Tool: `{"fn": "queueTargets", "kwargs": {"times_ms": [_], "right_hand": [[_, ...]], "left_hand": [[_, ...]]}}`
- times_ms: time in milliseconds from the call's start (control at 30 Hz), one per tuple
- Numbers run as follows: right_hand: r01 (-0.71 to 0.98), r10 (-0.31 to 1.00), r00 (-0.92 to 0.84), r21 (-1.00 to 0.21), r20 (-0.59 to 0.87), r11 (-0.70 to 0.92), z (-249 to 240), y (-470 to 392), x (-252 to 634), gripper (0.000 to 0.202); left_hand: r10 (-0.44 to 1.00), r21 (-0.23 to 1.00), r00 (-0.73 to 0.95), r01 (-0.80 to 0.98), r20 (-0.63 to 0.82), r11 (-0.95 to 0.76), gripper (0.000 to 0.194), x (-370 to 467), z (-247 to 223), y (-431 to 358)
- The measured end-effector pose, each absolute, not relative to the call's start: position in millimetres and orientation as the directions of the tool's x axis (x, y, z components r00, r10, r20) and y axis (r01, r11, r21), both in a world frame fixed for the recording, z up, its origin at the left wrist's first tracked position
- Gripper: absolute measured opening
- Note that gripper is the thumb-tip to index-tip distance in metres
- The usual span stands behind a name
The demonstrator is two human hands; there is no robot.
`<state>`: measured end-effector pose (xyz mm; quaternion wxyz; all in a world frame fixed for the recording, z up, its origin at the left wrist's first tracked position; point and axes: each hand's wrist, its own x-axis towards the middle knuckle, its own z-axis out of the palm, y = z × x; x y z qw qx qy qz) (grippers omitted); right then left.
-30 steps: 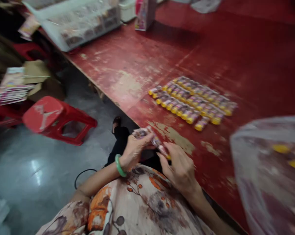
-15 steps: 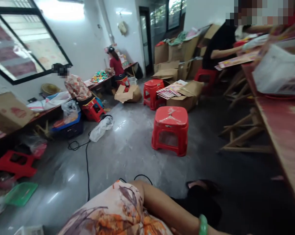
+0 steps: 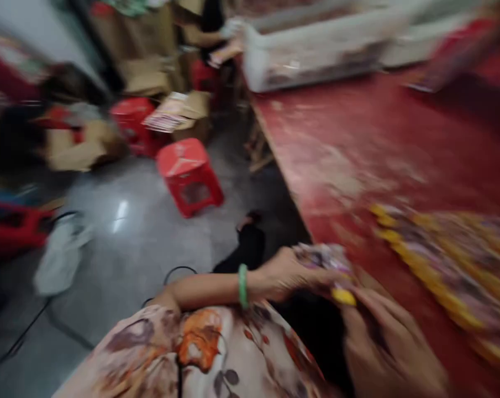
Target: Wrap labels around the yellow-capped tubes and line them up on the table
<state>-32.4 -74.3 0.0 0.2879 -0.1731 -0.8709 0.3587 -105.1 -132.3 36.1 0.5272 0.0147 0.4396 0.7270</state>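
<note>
So the left hand has its fingers wrapped around some patterned tubes with a yellow end showing, held over the lap right by the left edge of the red table, while the right hand is up at that yellow end, too blurry to tell if it's pinching. More yellow-ended tubes lie in rows on the tabletop, in from that edge, and a whitish bin sits farther up along it, with a red stool on the floor beyond.
</note>
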Motion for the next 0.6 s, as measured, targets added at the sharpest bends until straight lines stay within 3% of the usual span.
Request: {"fn": "queueTargets", "kwargs": {"times_ms": [67,167,433,600], "right_hand": [[0.104,0.601,-0.537,-0.661,0.592,0.743,11,-50,7,0.022],[0.044,0.584,-0.403,-0.622,0.705,0.782,15,-42,22,0.028],[0.127,0.688,-0.259,-0.683,0.678,0.720,-1,-40,39,0.022],[0.164,0.656,-0.239,-0.637,0.715,0.754,-3,-40,49,0.026]], "left_hand": [[0.805,0.667,-0.421,-0.744,-0.419,-0.042,0.035,-105,34,-127],[0.848,0.661,-0.367,-0.750,-0.383,-0.025,0.033,-110,27,-111],[0.896,0.699,-0.253,-0.710,-0.364,0.084,0.034,-84,18,-87],[0.909,0.691,-0.213,-0.715,-0.357,0.104,0.028,-78,12,-82]]}}
